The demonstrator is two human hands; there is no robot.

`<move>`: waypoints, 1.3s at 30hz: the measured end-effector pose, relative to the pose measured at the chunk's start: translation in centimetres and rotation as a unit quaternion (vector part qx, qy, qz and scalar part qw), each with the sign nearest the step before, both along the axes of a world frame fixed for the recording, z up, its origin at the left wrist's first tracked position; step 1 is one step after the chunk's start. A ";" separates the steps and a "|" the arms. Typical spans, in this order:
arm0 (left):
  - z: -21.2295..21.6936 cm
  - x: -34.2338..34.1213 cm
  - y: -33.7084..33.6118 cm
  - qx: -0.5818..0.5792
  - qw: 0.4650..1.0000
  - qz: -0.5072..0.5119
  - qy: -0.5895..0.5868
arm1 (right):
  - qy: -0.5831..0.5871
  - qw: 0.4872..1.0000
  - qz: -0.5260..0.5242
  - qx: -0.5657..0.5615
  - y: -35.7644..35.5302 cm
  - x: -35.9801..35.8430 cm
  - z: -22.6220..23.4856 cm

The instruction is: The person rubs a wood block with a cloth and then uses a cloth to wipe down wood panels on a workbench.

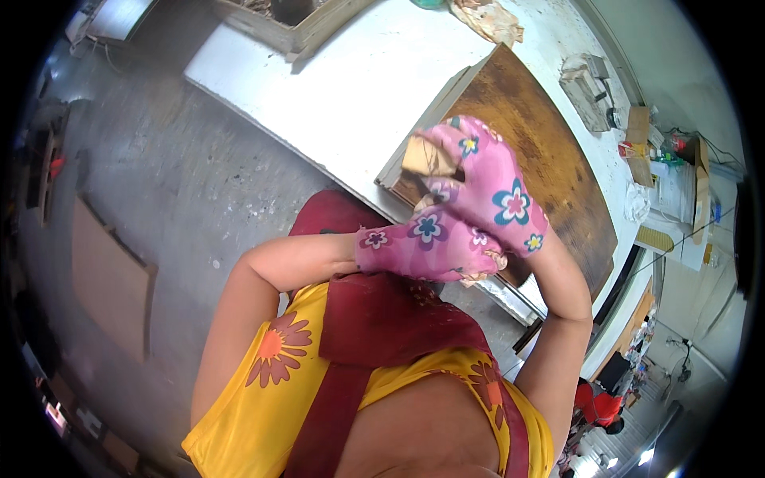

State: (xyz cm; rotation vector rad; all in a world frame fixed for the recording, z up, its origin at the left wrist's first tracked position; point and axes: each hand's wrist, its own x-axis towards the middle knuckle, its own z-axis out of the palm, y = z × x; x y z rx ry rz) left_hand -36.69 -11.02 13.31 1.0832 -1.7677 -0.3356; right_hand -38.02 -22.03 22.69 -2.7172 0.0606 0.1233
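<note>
Both hands wear pink flowered gloves and are close together in front of my dark red apron point(382, 319). My right hand point(490, 171) is closed round a small tan block point(428, 157), whose end shows past the fingers; its exact kind is unclear. Just below the right wrist lies my left hand point(430, 245), its fingers curled toward the right and partly hidden. What they hold, if anything, cannot be made out. Under and beyond the hands, a brown stained wooden panel point(542, 135) with a blotchy surface rests on a white table point(343, 111).
A shallow wooden box point(307, 36) stands at the table's far left. Crumpled brownish material point(488, 20) and a grey block-shaped item point(586, 92) lie at the back. At right is an open carton point(677, 187) with assorted things. A flat board point(111, 275) stands on the left floor.
</note>
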 end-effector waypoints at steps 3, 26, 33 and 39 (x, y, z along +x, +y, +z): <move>-0.6 -0.1 -0.7 -0.067 0.998 -0.001 -0.003 | -0.088 0.993 -0.035 -0.072 -3.1 1.0 -1.5; 1.8 12.2 -1.1 0.104 0.991 0.038 -0.075 | -0.413 0.679 -0.485 0.366 -19.2 0.8 -6.9; -1.1 16.0 -15.0 0.098 0.942 -0.028 0.320 | -0.397 0.692 -0.490 0.351 -18.8 1.3 -6.9; -3.0 16.5 -20.4 0.092 0.944 0.119 0.295 | -0.398 0.725 -0.480 0.292 -20.7 1.3 -7.8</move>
